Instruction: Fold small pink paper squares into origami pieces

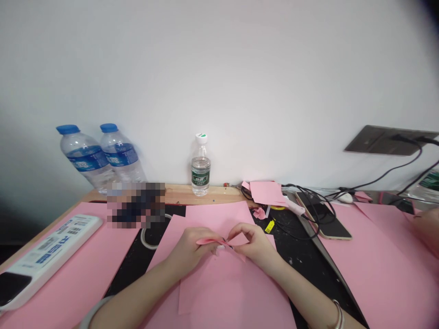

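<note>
A small folded piece of pink paper (210,240) is held up between my two hands, above the middle of the table. My left hand (192,250) has its fingers closed on the paper's left part, thumb and fingertips meeting near the centre. On the other side, my right hand (254,244) pinches the same piece between thumb and forefinger. Part of the fold is hidden behind my fingers. Beneath both hands lie large pink sheets (233,292), overlapping one another on a black mat (312,269).
A white box-shaped device (51,260) lies left on pink paper. Two large bottles (87,157) and a small water bottle (200,171) stand by the wall. Right are paper scraps (266,192), black cables (313,208), a phone (325,217) and another person's hand (427,230).
</note>
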`<state>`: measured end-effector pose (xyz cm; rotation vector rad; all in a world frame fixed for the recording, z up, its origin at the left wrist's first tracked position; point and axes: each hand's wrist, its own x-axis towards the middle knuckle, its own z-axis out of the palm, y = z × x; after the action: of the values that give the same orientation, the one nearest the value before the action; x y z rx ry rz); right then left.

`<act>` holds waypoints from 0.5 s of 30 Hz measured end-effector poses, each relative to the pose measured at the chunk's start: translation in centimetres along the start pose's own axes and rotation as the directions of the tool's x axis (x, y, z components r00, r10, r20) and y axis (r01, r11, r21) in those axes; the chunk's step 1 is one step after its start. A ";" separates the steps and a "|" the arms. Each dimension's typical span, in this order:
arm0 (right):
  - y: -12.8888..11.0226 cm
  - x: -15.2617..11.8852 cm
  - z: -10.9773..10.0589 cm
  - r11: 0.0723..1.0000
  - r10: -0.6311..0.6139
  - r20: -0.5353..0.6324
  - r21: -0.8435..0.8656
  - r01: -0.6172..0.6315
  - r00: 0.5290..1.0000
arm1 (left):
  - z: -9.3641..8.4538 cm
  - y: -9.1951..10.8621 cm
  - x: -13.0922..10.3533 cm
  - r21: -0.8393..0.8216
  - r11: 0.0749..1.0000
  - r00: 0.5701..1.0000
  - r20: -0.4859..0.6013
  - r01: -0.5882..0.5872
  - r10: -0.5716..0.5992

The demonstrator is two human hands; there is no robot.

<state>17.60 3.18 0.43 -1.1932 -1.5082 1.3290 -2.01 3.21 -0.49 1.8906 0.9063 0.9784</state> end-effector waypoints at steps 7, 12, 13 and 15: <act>0.1 -0.1 0.0 0.997 -0.034 0.009 0.070 0.034 0.999 | 0.1 0.3 0.2 -0.057 0.992 0.992 -0.033 0.117 -0.119; 0.4 -0.1 -0.1 0.998 -0.055 -0.042 0.029 0.056 0.998 | 0.1 0.7 0.2 -0.186 0.976 0.993 -0.008 0.112 -0.116; 0.5 -0.1 -0.2 0.998 -0.065 -0.071 -0.007 0.064 0.995 | 0.0 0.8 0.2 -0.229 0.966 0.992 0.000 0.120 -0.123; 0.6 0.0 -0.4 0.990 -0.093 -0.129 -0.115 0.078 0.987 | 0.0 1.0 0.3 -0.279 0.944 0.984 0.012 0.175 -0.179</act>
<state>18.05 3.25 -0.14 -1.2459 -1.5338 1.0999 -1.67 3.08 0.48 1.5395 0.8784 0.9558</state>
